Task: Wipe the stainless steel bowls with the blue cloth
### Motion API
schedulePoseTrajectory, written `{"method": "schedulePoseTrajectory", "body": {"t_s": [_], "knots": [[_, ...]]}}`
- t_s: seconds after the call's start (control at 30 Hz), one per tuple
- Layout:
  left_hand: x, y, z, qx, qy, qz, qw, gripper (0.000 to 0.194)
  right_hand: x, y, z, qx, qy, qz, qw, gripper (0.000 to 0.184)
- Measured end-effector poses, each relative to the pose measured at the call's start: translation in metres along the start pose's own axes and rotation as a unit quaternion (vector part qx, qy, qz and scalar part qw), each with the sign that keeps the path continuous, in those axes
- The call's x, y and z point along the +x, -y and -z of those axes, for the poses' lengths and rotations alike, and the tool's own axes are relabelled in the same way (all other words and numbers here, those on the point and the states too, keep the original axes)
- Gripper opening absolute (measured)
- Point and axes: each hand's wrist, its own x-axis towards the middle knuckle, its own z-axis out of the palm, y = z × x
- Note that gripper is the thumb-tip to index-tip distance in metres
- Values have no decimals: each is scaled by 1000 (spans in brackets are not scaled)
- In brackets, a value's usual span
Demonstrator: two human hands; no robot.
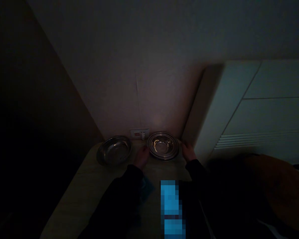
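And there, in very dim light, stood a round stack of shiny silver metal bowls, rims nested one inside another, at the back of a pale wood-look table, close to the wall. The left hand was at its near left side, fingers seemingly curled; the right hand was just beyond its right edge. Such bracketing probably let the two hands control the stack evenly from both sides, though the gloom hid how far either hand was open, or whether it had hold of a rim. Over to the left, a wide, shallow silver metal dish sat apart, leaving space for the left hand between. Behind that gap, a white wall socket sat low on the wall.
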Motion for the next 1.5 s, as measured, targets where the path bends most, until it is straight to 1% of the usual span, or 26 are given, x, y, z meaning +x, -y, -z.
{"method": "schedulePoseTrajectory", "body": {"t_s": [0.07, 0.13, 0.2, 0.27, 0.33, 0.37, 0.4, 0.47, 0.53, 0.6, 0.67, 0.7, 0.77, 0.83, 0.87, 0.93, 1.0, 1.1, 1.17, 1.23, 1.27, 1.3, 1.37, 1.43, 1.5], "knots": [[-13, -10, 15, 4, 18, -8, 1000, 29, -9, 4, 14, 5, -20, 10, 1000, 51], [-28, -19, 34, 10, 24, -12, 1000, 36, -22, 11, 25, 15, -22, 38, 999, 51], [-45, -23, 55, 21, 22, -20, 999, 39, -39, 19, 30, 24, -1, 75, 997, 47], [-65, -19, 75, 38, -3, -25, 999, 38, -62, 28, 30, 31, 40, 112, 992, 40], [-85, -5, 92, 63, -35, -17, 997, 39, -90, 38, 23, 18, 122, 155, 980, 34], [-96, 5, 99, 104, -59, -8, 993, 39, -105, 43, 17, 1, 175, 179, 968, 33], [-106, 16, 105, 141, -81, -2, 987, 40, -120, 48, 11, -27, 232, 205, 951, 33], [-124, 38, 114, 190, -108, -1, 976, 46, -149, 57, -3, -83, 301, 259, 914, 38], [-139, 56, 119, 176, -103, 17, 979, 55, -176, 63, -19, -134, 336, 297, 884, 54], [-151, 66, 121, 131, -102, 51, 985, 58, -198, 66, -34, -183, 353, 298, 868, 69], [-161, 71, 122, 65, -67, 59, 994, 56, -215, 67, -48, -227, 358, 279, 862, 74], [-165, 72, 122, 33, -47, 58, 997, 54, -222, 68, -54, -244, 353, 275, 861, 71], [-171, 73, 122, -18, -14, 55, 998, 52, -232, 69, -62, -262, 329, 273, 865, 57], [-174, 73, 122, -41, 2, 60, 997, 49, -240, 71, -64, -266, 301, 273, 874, 41], [-175, 72, 123, -45, 8, 62, 997, 47, -243, 72, -64, -264, 291, 272, 878, 37], [-175, 70, 124, -44, 17, 63, 997, 43, -249, 75, -62, -255, 285, 277, 882, 35], [-174, 66, 124, -32, 13, 62, 997, 40, -256, 78, -59, -239, 292, 294, 878, 37], [-170, 59, 124, 2, -16, 59, 998, 39, -268, 81, -57, -207, 326, 335, 860, 44], [-166, 56, 124, 34, -43, 59, 997, 41, -276, 82, -57, -160, 359, 366, 844, 47], [-162, 55, 125, 65, -65, 55, 994, 37, -282, 81, -57, -104, 380, 385, 834, 49], [-160, 54, 126, 77, -70, 49, 993, 32, -283, 80, -56, -83, 379, 384, 838, 48], [-158, 53, 127, 86, -73, 42, 993, 25, -283, 79, -54, -70, 368, 375, 848, 47], [-156, 52, 129, 92, -75, 26, 993, 17, -279, 75, -50, -62, 328, 344, 878, 43], [-154, 48, 131, 84, -77, 19, 993, 16, -269, 72, -46, -62, 270, 303, 912, 40], [-154, 42, 131, 63, -78, 20, 995, 18, -257, 70, -43, -59, 219, 268, 936, 42]]}}
